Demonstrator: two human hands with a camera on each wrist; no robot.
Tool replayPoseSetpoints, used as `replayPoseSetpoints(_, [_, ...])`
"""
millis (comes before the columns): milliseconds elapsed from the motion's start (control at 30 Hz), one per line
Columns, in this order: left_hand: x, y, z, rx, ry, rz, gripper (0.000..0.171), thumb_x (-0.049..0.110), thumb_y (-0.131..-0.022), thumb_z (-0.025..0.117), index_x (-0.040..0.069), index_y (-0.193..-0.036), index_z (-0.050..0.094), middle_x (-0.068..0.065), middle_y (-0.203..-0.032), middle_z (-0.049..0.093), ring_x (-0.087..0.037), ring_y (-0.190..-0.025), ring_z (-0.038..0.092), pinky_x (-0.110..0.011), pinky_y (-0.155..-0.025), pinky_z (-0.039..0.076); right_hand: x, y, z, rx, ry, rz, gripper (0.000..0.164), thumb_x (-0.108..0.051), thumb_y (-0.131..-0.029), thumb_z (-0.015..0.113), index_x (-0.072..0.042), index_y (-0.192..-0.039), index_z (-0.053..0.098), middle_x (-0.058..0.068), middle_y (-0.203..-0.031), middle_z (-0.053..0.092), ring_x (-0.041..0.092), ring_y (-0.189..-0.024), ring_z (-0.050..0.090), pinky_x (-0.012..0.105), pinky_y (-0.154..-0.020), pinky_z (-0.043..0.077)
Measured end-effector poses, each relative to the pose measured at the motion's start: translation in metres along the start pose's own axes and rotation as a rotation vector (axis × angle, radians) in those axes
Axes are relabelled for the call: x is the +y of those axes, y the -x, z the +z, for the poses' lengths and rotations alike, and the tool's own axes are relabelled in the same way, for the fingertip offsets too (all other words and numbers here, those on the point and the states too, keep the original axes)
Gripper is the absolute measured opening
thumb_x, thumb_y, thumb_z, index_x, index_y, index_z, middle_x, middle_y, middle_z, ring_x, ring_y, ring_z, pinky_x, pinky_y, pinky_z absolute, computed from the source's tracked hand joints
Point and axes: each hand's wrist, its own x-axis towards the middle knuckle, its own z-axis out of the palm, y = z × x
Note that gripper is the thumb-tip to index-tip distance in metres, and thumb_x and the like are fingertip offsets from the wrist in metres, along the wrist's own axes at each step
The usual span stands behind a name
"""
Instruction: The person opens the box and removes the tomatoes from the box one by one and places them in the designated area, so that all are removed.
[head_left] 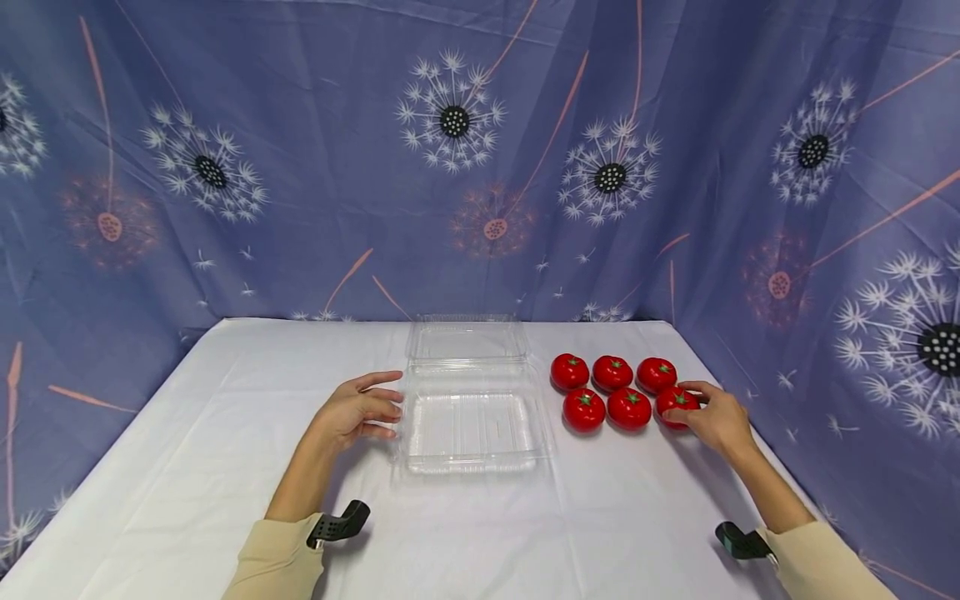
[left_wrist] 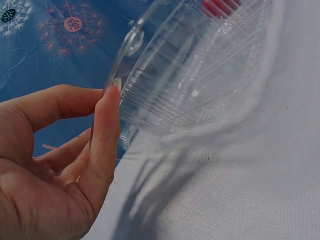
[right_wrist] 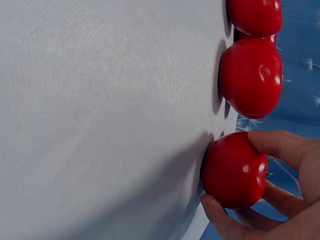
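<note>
A clear plastic clamshell box [head_left: 471,425] lies with its lid [head_left: 468,340] folded back on the white table. My left hand [head_left: 362,410] is at the box's left side, thumb and fingers spread apart, fingertips right at the rim in the left wrist view. Right of the box sit shiny red tomatoes in two rows, among them a front one [head_left: 583,411] and a back one [head_left: 569,372]. My right hand [head_left: 716,419] grips the rightmost front tomato [right_wrist: 235,170], thumb and fingers around its sides. That tomato sits low, close over the tablecloth.
A white cloth covers the table [head_left: 480,533]. Behind and along the sides hangs a blue curtain [head_left: 337,150] with dandelion prints. Beside the held tomato in the right wrist view stands another tomato [right_wrist: 251,77]. Black camera mounts sit at both wrists.
</note>
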Motion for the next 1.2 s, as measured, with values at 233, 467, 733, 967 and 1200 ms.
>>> replayPoseSetpoints(233, [0.0,0.0,0.001,0.0,-0.002,0.004,0.077,-0.007,-0.084,0.068,0.0,-0.154,0.038,-0.011,-0.112,0.069,-0.016,-0.075,0.07,-0.031,-0.061,0.064,0.0,-0.001,-0.006,-0.049,0.007,0.017,0.07,-0.032,-0.084,0.08,0.003,-0.137,0.052,0.039,-0.135,0.049,0.055,-0.117,0.044,0.063,-0.088,0.048])
replayPoseSetpoints(467, [0.0,0.0,-0.001,-0.024,-0.013,0.018,0.075,-0.007,-0.086,0.066,-0.001,-0.154,0.036,-0.011,-0.113,0.068,-0.016,-0.077,0.07,-0.032,-0.062,0.064,0.0,-0.004,-0.008,-0.077,0.019,0.021,0.07,-0.033,-0.084,0.08,0.003,-0.137,0.051,0.039,-0.134,0.049,0.054,-0.115,0.047,0.06,-0.086,0.049])
replayPoseSetpoints(733, [0.0,0.001,-0.003,-0.07,-0.006,0.026,0.077,-0.006,-0.087,0.066,0.0,-0.156,0.032,-0.01,-0.112,0.067,-0.015,-0.077,0.07,-0.034,-0.064,0.064,-0.016,-0.009,-0.02,-0.121,0.077,-0.032,0.083,-0.031,-0.081,0.082,0.005,-0.144,0.043,0.042,-0.135,0.046,0.055,-0.114,0.051,0.061,-0.086,0.052])
replayPoseSetpoints(967, [0.0,0.004,-0.002,-0.09,-0.009,0.012,0.079,-0.006,-0.088,0.065,0.001,-0.158,0.029,-0.012,-0.117,0.065,-0.015,-0.079,0.07,-0.035,-0.068,0.065,-0.035,-0.008,-0.019,0.065,0.05,-0.107,0.07,-0.024,-0.084,0.078,0.004,-0.141,0.049,0.038,-0.133,0.053,0.055,-0.115,0.053,0.065,-0.087,0.049])
replayPoseSetpoints(1200, [0.0,0.005,-0.003,-0.115,-0.007,0.018,0.077,-0.003,-0.09,0.065,0.0,-0.158,0.028,-0.013,-0.12,0.064,-0.017,-0.086,0.071,-0.035,-0.071,0.065,-0.066,-0.004,-0.003,0.187,-0.025,-0.153,0.05,-0.016,-0.091,0.067,0.001,-0.137,0.055,0.032,-0.124,0.063,0.051,-0.114,0.057,0.065,-0.094,0.044])
